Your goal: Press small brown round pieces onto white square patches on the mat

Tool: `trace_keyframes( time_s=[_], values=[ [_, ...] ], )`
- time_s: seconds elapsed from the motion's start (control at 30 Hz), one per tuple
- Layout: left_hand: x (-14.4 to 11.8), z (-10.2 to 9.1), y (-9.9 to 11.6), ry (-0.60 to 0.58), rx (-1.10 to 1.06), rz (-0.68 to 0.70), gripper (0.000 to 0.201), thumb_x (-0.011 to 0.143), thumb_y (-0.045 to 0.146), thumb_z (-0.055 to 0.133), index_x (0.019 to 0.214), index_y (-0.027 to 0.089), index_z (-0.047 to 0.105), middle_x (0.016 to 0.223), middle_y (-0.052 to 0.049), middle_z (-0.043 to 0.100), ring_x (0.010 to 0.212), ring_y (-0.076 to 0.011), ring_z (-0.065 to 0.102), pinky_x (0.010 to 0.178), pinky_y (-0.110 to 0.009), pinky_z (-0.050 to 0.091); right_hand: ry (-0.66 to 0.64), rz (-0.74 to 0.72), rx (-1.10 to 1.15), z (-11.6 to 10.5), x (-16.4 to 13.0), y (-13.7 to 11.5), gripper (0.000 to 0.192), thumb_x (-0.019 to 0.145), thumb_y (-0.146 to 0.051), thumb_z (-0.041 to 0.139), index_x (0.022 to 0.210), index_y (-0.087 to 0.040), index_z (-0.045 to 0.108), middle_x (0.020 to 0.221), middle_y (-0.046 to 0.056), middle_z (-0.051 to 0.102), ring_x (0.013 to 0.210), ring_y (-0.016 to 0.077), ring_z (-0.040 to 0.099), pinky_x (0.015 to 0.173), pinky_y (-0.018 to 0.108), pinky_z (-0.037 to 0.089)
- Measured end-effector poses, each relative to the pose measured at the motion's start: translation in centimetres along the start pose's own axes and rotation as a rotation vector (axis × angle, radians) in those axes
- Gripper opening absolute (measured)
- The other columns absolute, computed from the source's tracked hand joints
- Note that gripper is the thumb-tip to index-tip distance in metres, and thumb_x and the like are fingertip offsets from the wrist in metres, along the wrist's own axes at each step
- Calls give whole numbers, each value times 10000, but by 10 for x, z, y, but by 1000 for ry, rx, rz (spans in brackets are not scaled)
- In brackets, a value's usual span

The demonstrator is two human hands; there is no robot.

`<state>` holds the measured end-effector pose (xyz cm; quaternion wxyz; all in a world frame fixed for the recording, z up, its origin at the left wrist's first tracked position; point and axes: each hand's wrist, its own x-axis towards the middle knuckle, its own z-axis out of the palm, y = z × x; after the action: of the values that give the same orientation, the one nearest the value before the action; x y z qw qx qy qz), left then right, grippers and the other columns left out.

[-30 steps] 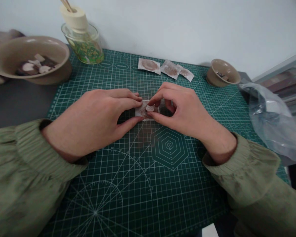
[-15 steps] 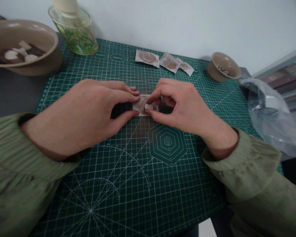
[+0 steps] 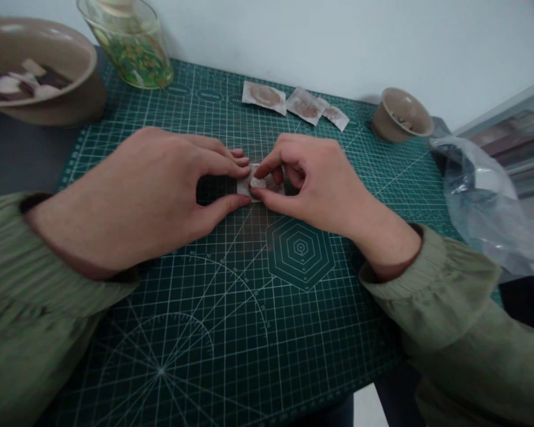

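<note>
Both hands meet at mid-mat on the green gridded cutting mat (image 3: 293, 332). The left hand (image 3: 160, 190) pinches the left edge of a small clear plastic sachet (image 3: 244, 187) between thumb and fingers. The right hand (image 3: 311, 184) nips a small pale round disc (image 3: 258, 184) at the sachet's mouth (contents partly hidden). Risk, as judged: the disc could slip or the film crease if either pinch loosens. Three filled sachets (image 3: 296, 105) lie far.

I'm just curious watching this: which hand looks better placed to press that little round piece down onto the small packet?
Probably the right hand: its fingertips already pinch the round piece over the small packet, while the left hand holds the packet's left edge against the cutting mat.
</note>
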<state>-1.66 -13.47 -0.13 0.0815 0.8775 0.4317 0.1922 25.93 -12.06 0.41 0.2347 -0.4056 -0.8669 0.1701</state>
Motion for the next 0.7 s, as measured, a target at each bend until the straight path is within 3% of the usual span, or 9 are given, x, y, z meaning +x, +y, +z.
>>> trace_keyframes(
  time_s=[0.2, 0.33, 0.47, 0.6, 0.7],
  values=[
    [-1, -2, 3, -9, -31, -7, 473, 1161, 644, 598, 1404, 370, 898, 1504, 10, 885, 1368, -350, 849, 1276, -556, 638, 25, 42, 2, -2, 0, -1, 72, 1026, -297, 913, 1036, -259, 852, 1008, 54, 806, 903, 258, 744, 861, 451, 579],
    [-1, -3, 4, -19, -100, -38, 424, 1143, 634, 657, 1392, 390, 898, 1526, 17, 873, 1403, -370, 835, 1326, -577, 604, -61, 46, 65, -2, 1, -2, 117, 1026, -369, 931, 1062, -283, 861, 1007, 37, 800, 890, 250, 733, 846, 441, 573],
    [0, -2, 5, -16, -53, -35, 413, 1148, 621, 669, 1391, 385, 904, 1514, 12, 878, 1374, -376, 846, 1303, -582, 623, 27, 95, 17, -1, 3, -3, 95, 1015, -330, 927, 1013, -277, 849, 1009, 51, 800, 907, 267, 739, 866, 458, 583],
    [1, -1, 6, -17, -54, -35, 432, 1150, 616, 665, 1421, 375, 899, 1529, 7, 874, 1380, -391, 848, 1286, -602, 644, -48, 49, 86, 0, 2, 0, 112, 1008, -351, 935, 1037, -283, 852, 973, 38, 787, 845, 242, 699, 831, 444, 577],
    [1, -1, 6, -10, -45, -4, 428, 1150, 610, 668, 1400, 356, 905, 1511, -3, 883, 1346, -388, 867, 1252, -614, 677, 19, 59, 82, 1, 2, 2, 95, 988, -276, 923, 1002, -265, 830, 952, 40, 776, 851, 246, 697, 820, 444, 555]
  ],
)
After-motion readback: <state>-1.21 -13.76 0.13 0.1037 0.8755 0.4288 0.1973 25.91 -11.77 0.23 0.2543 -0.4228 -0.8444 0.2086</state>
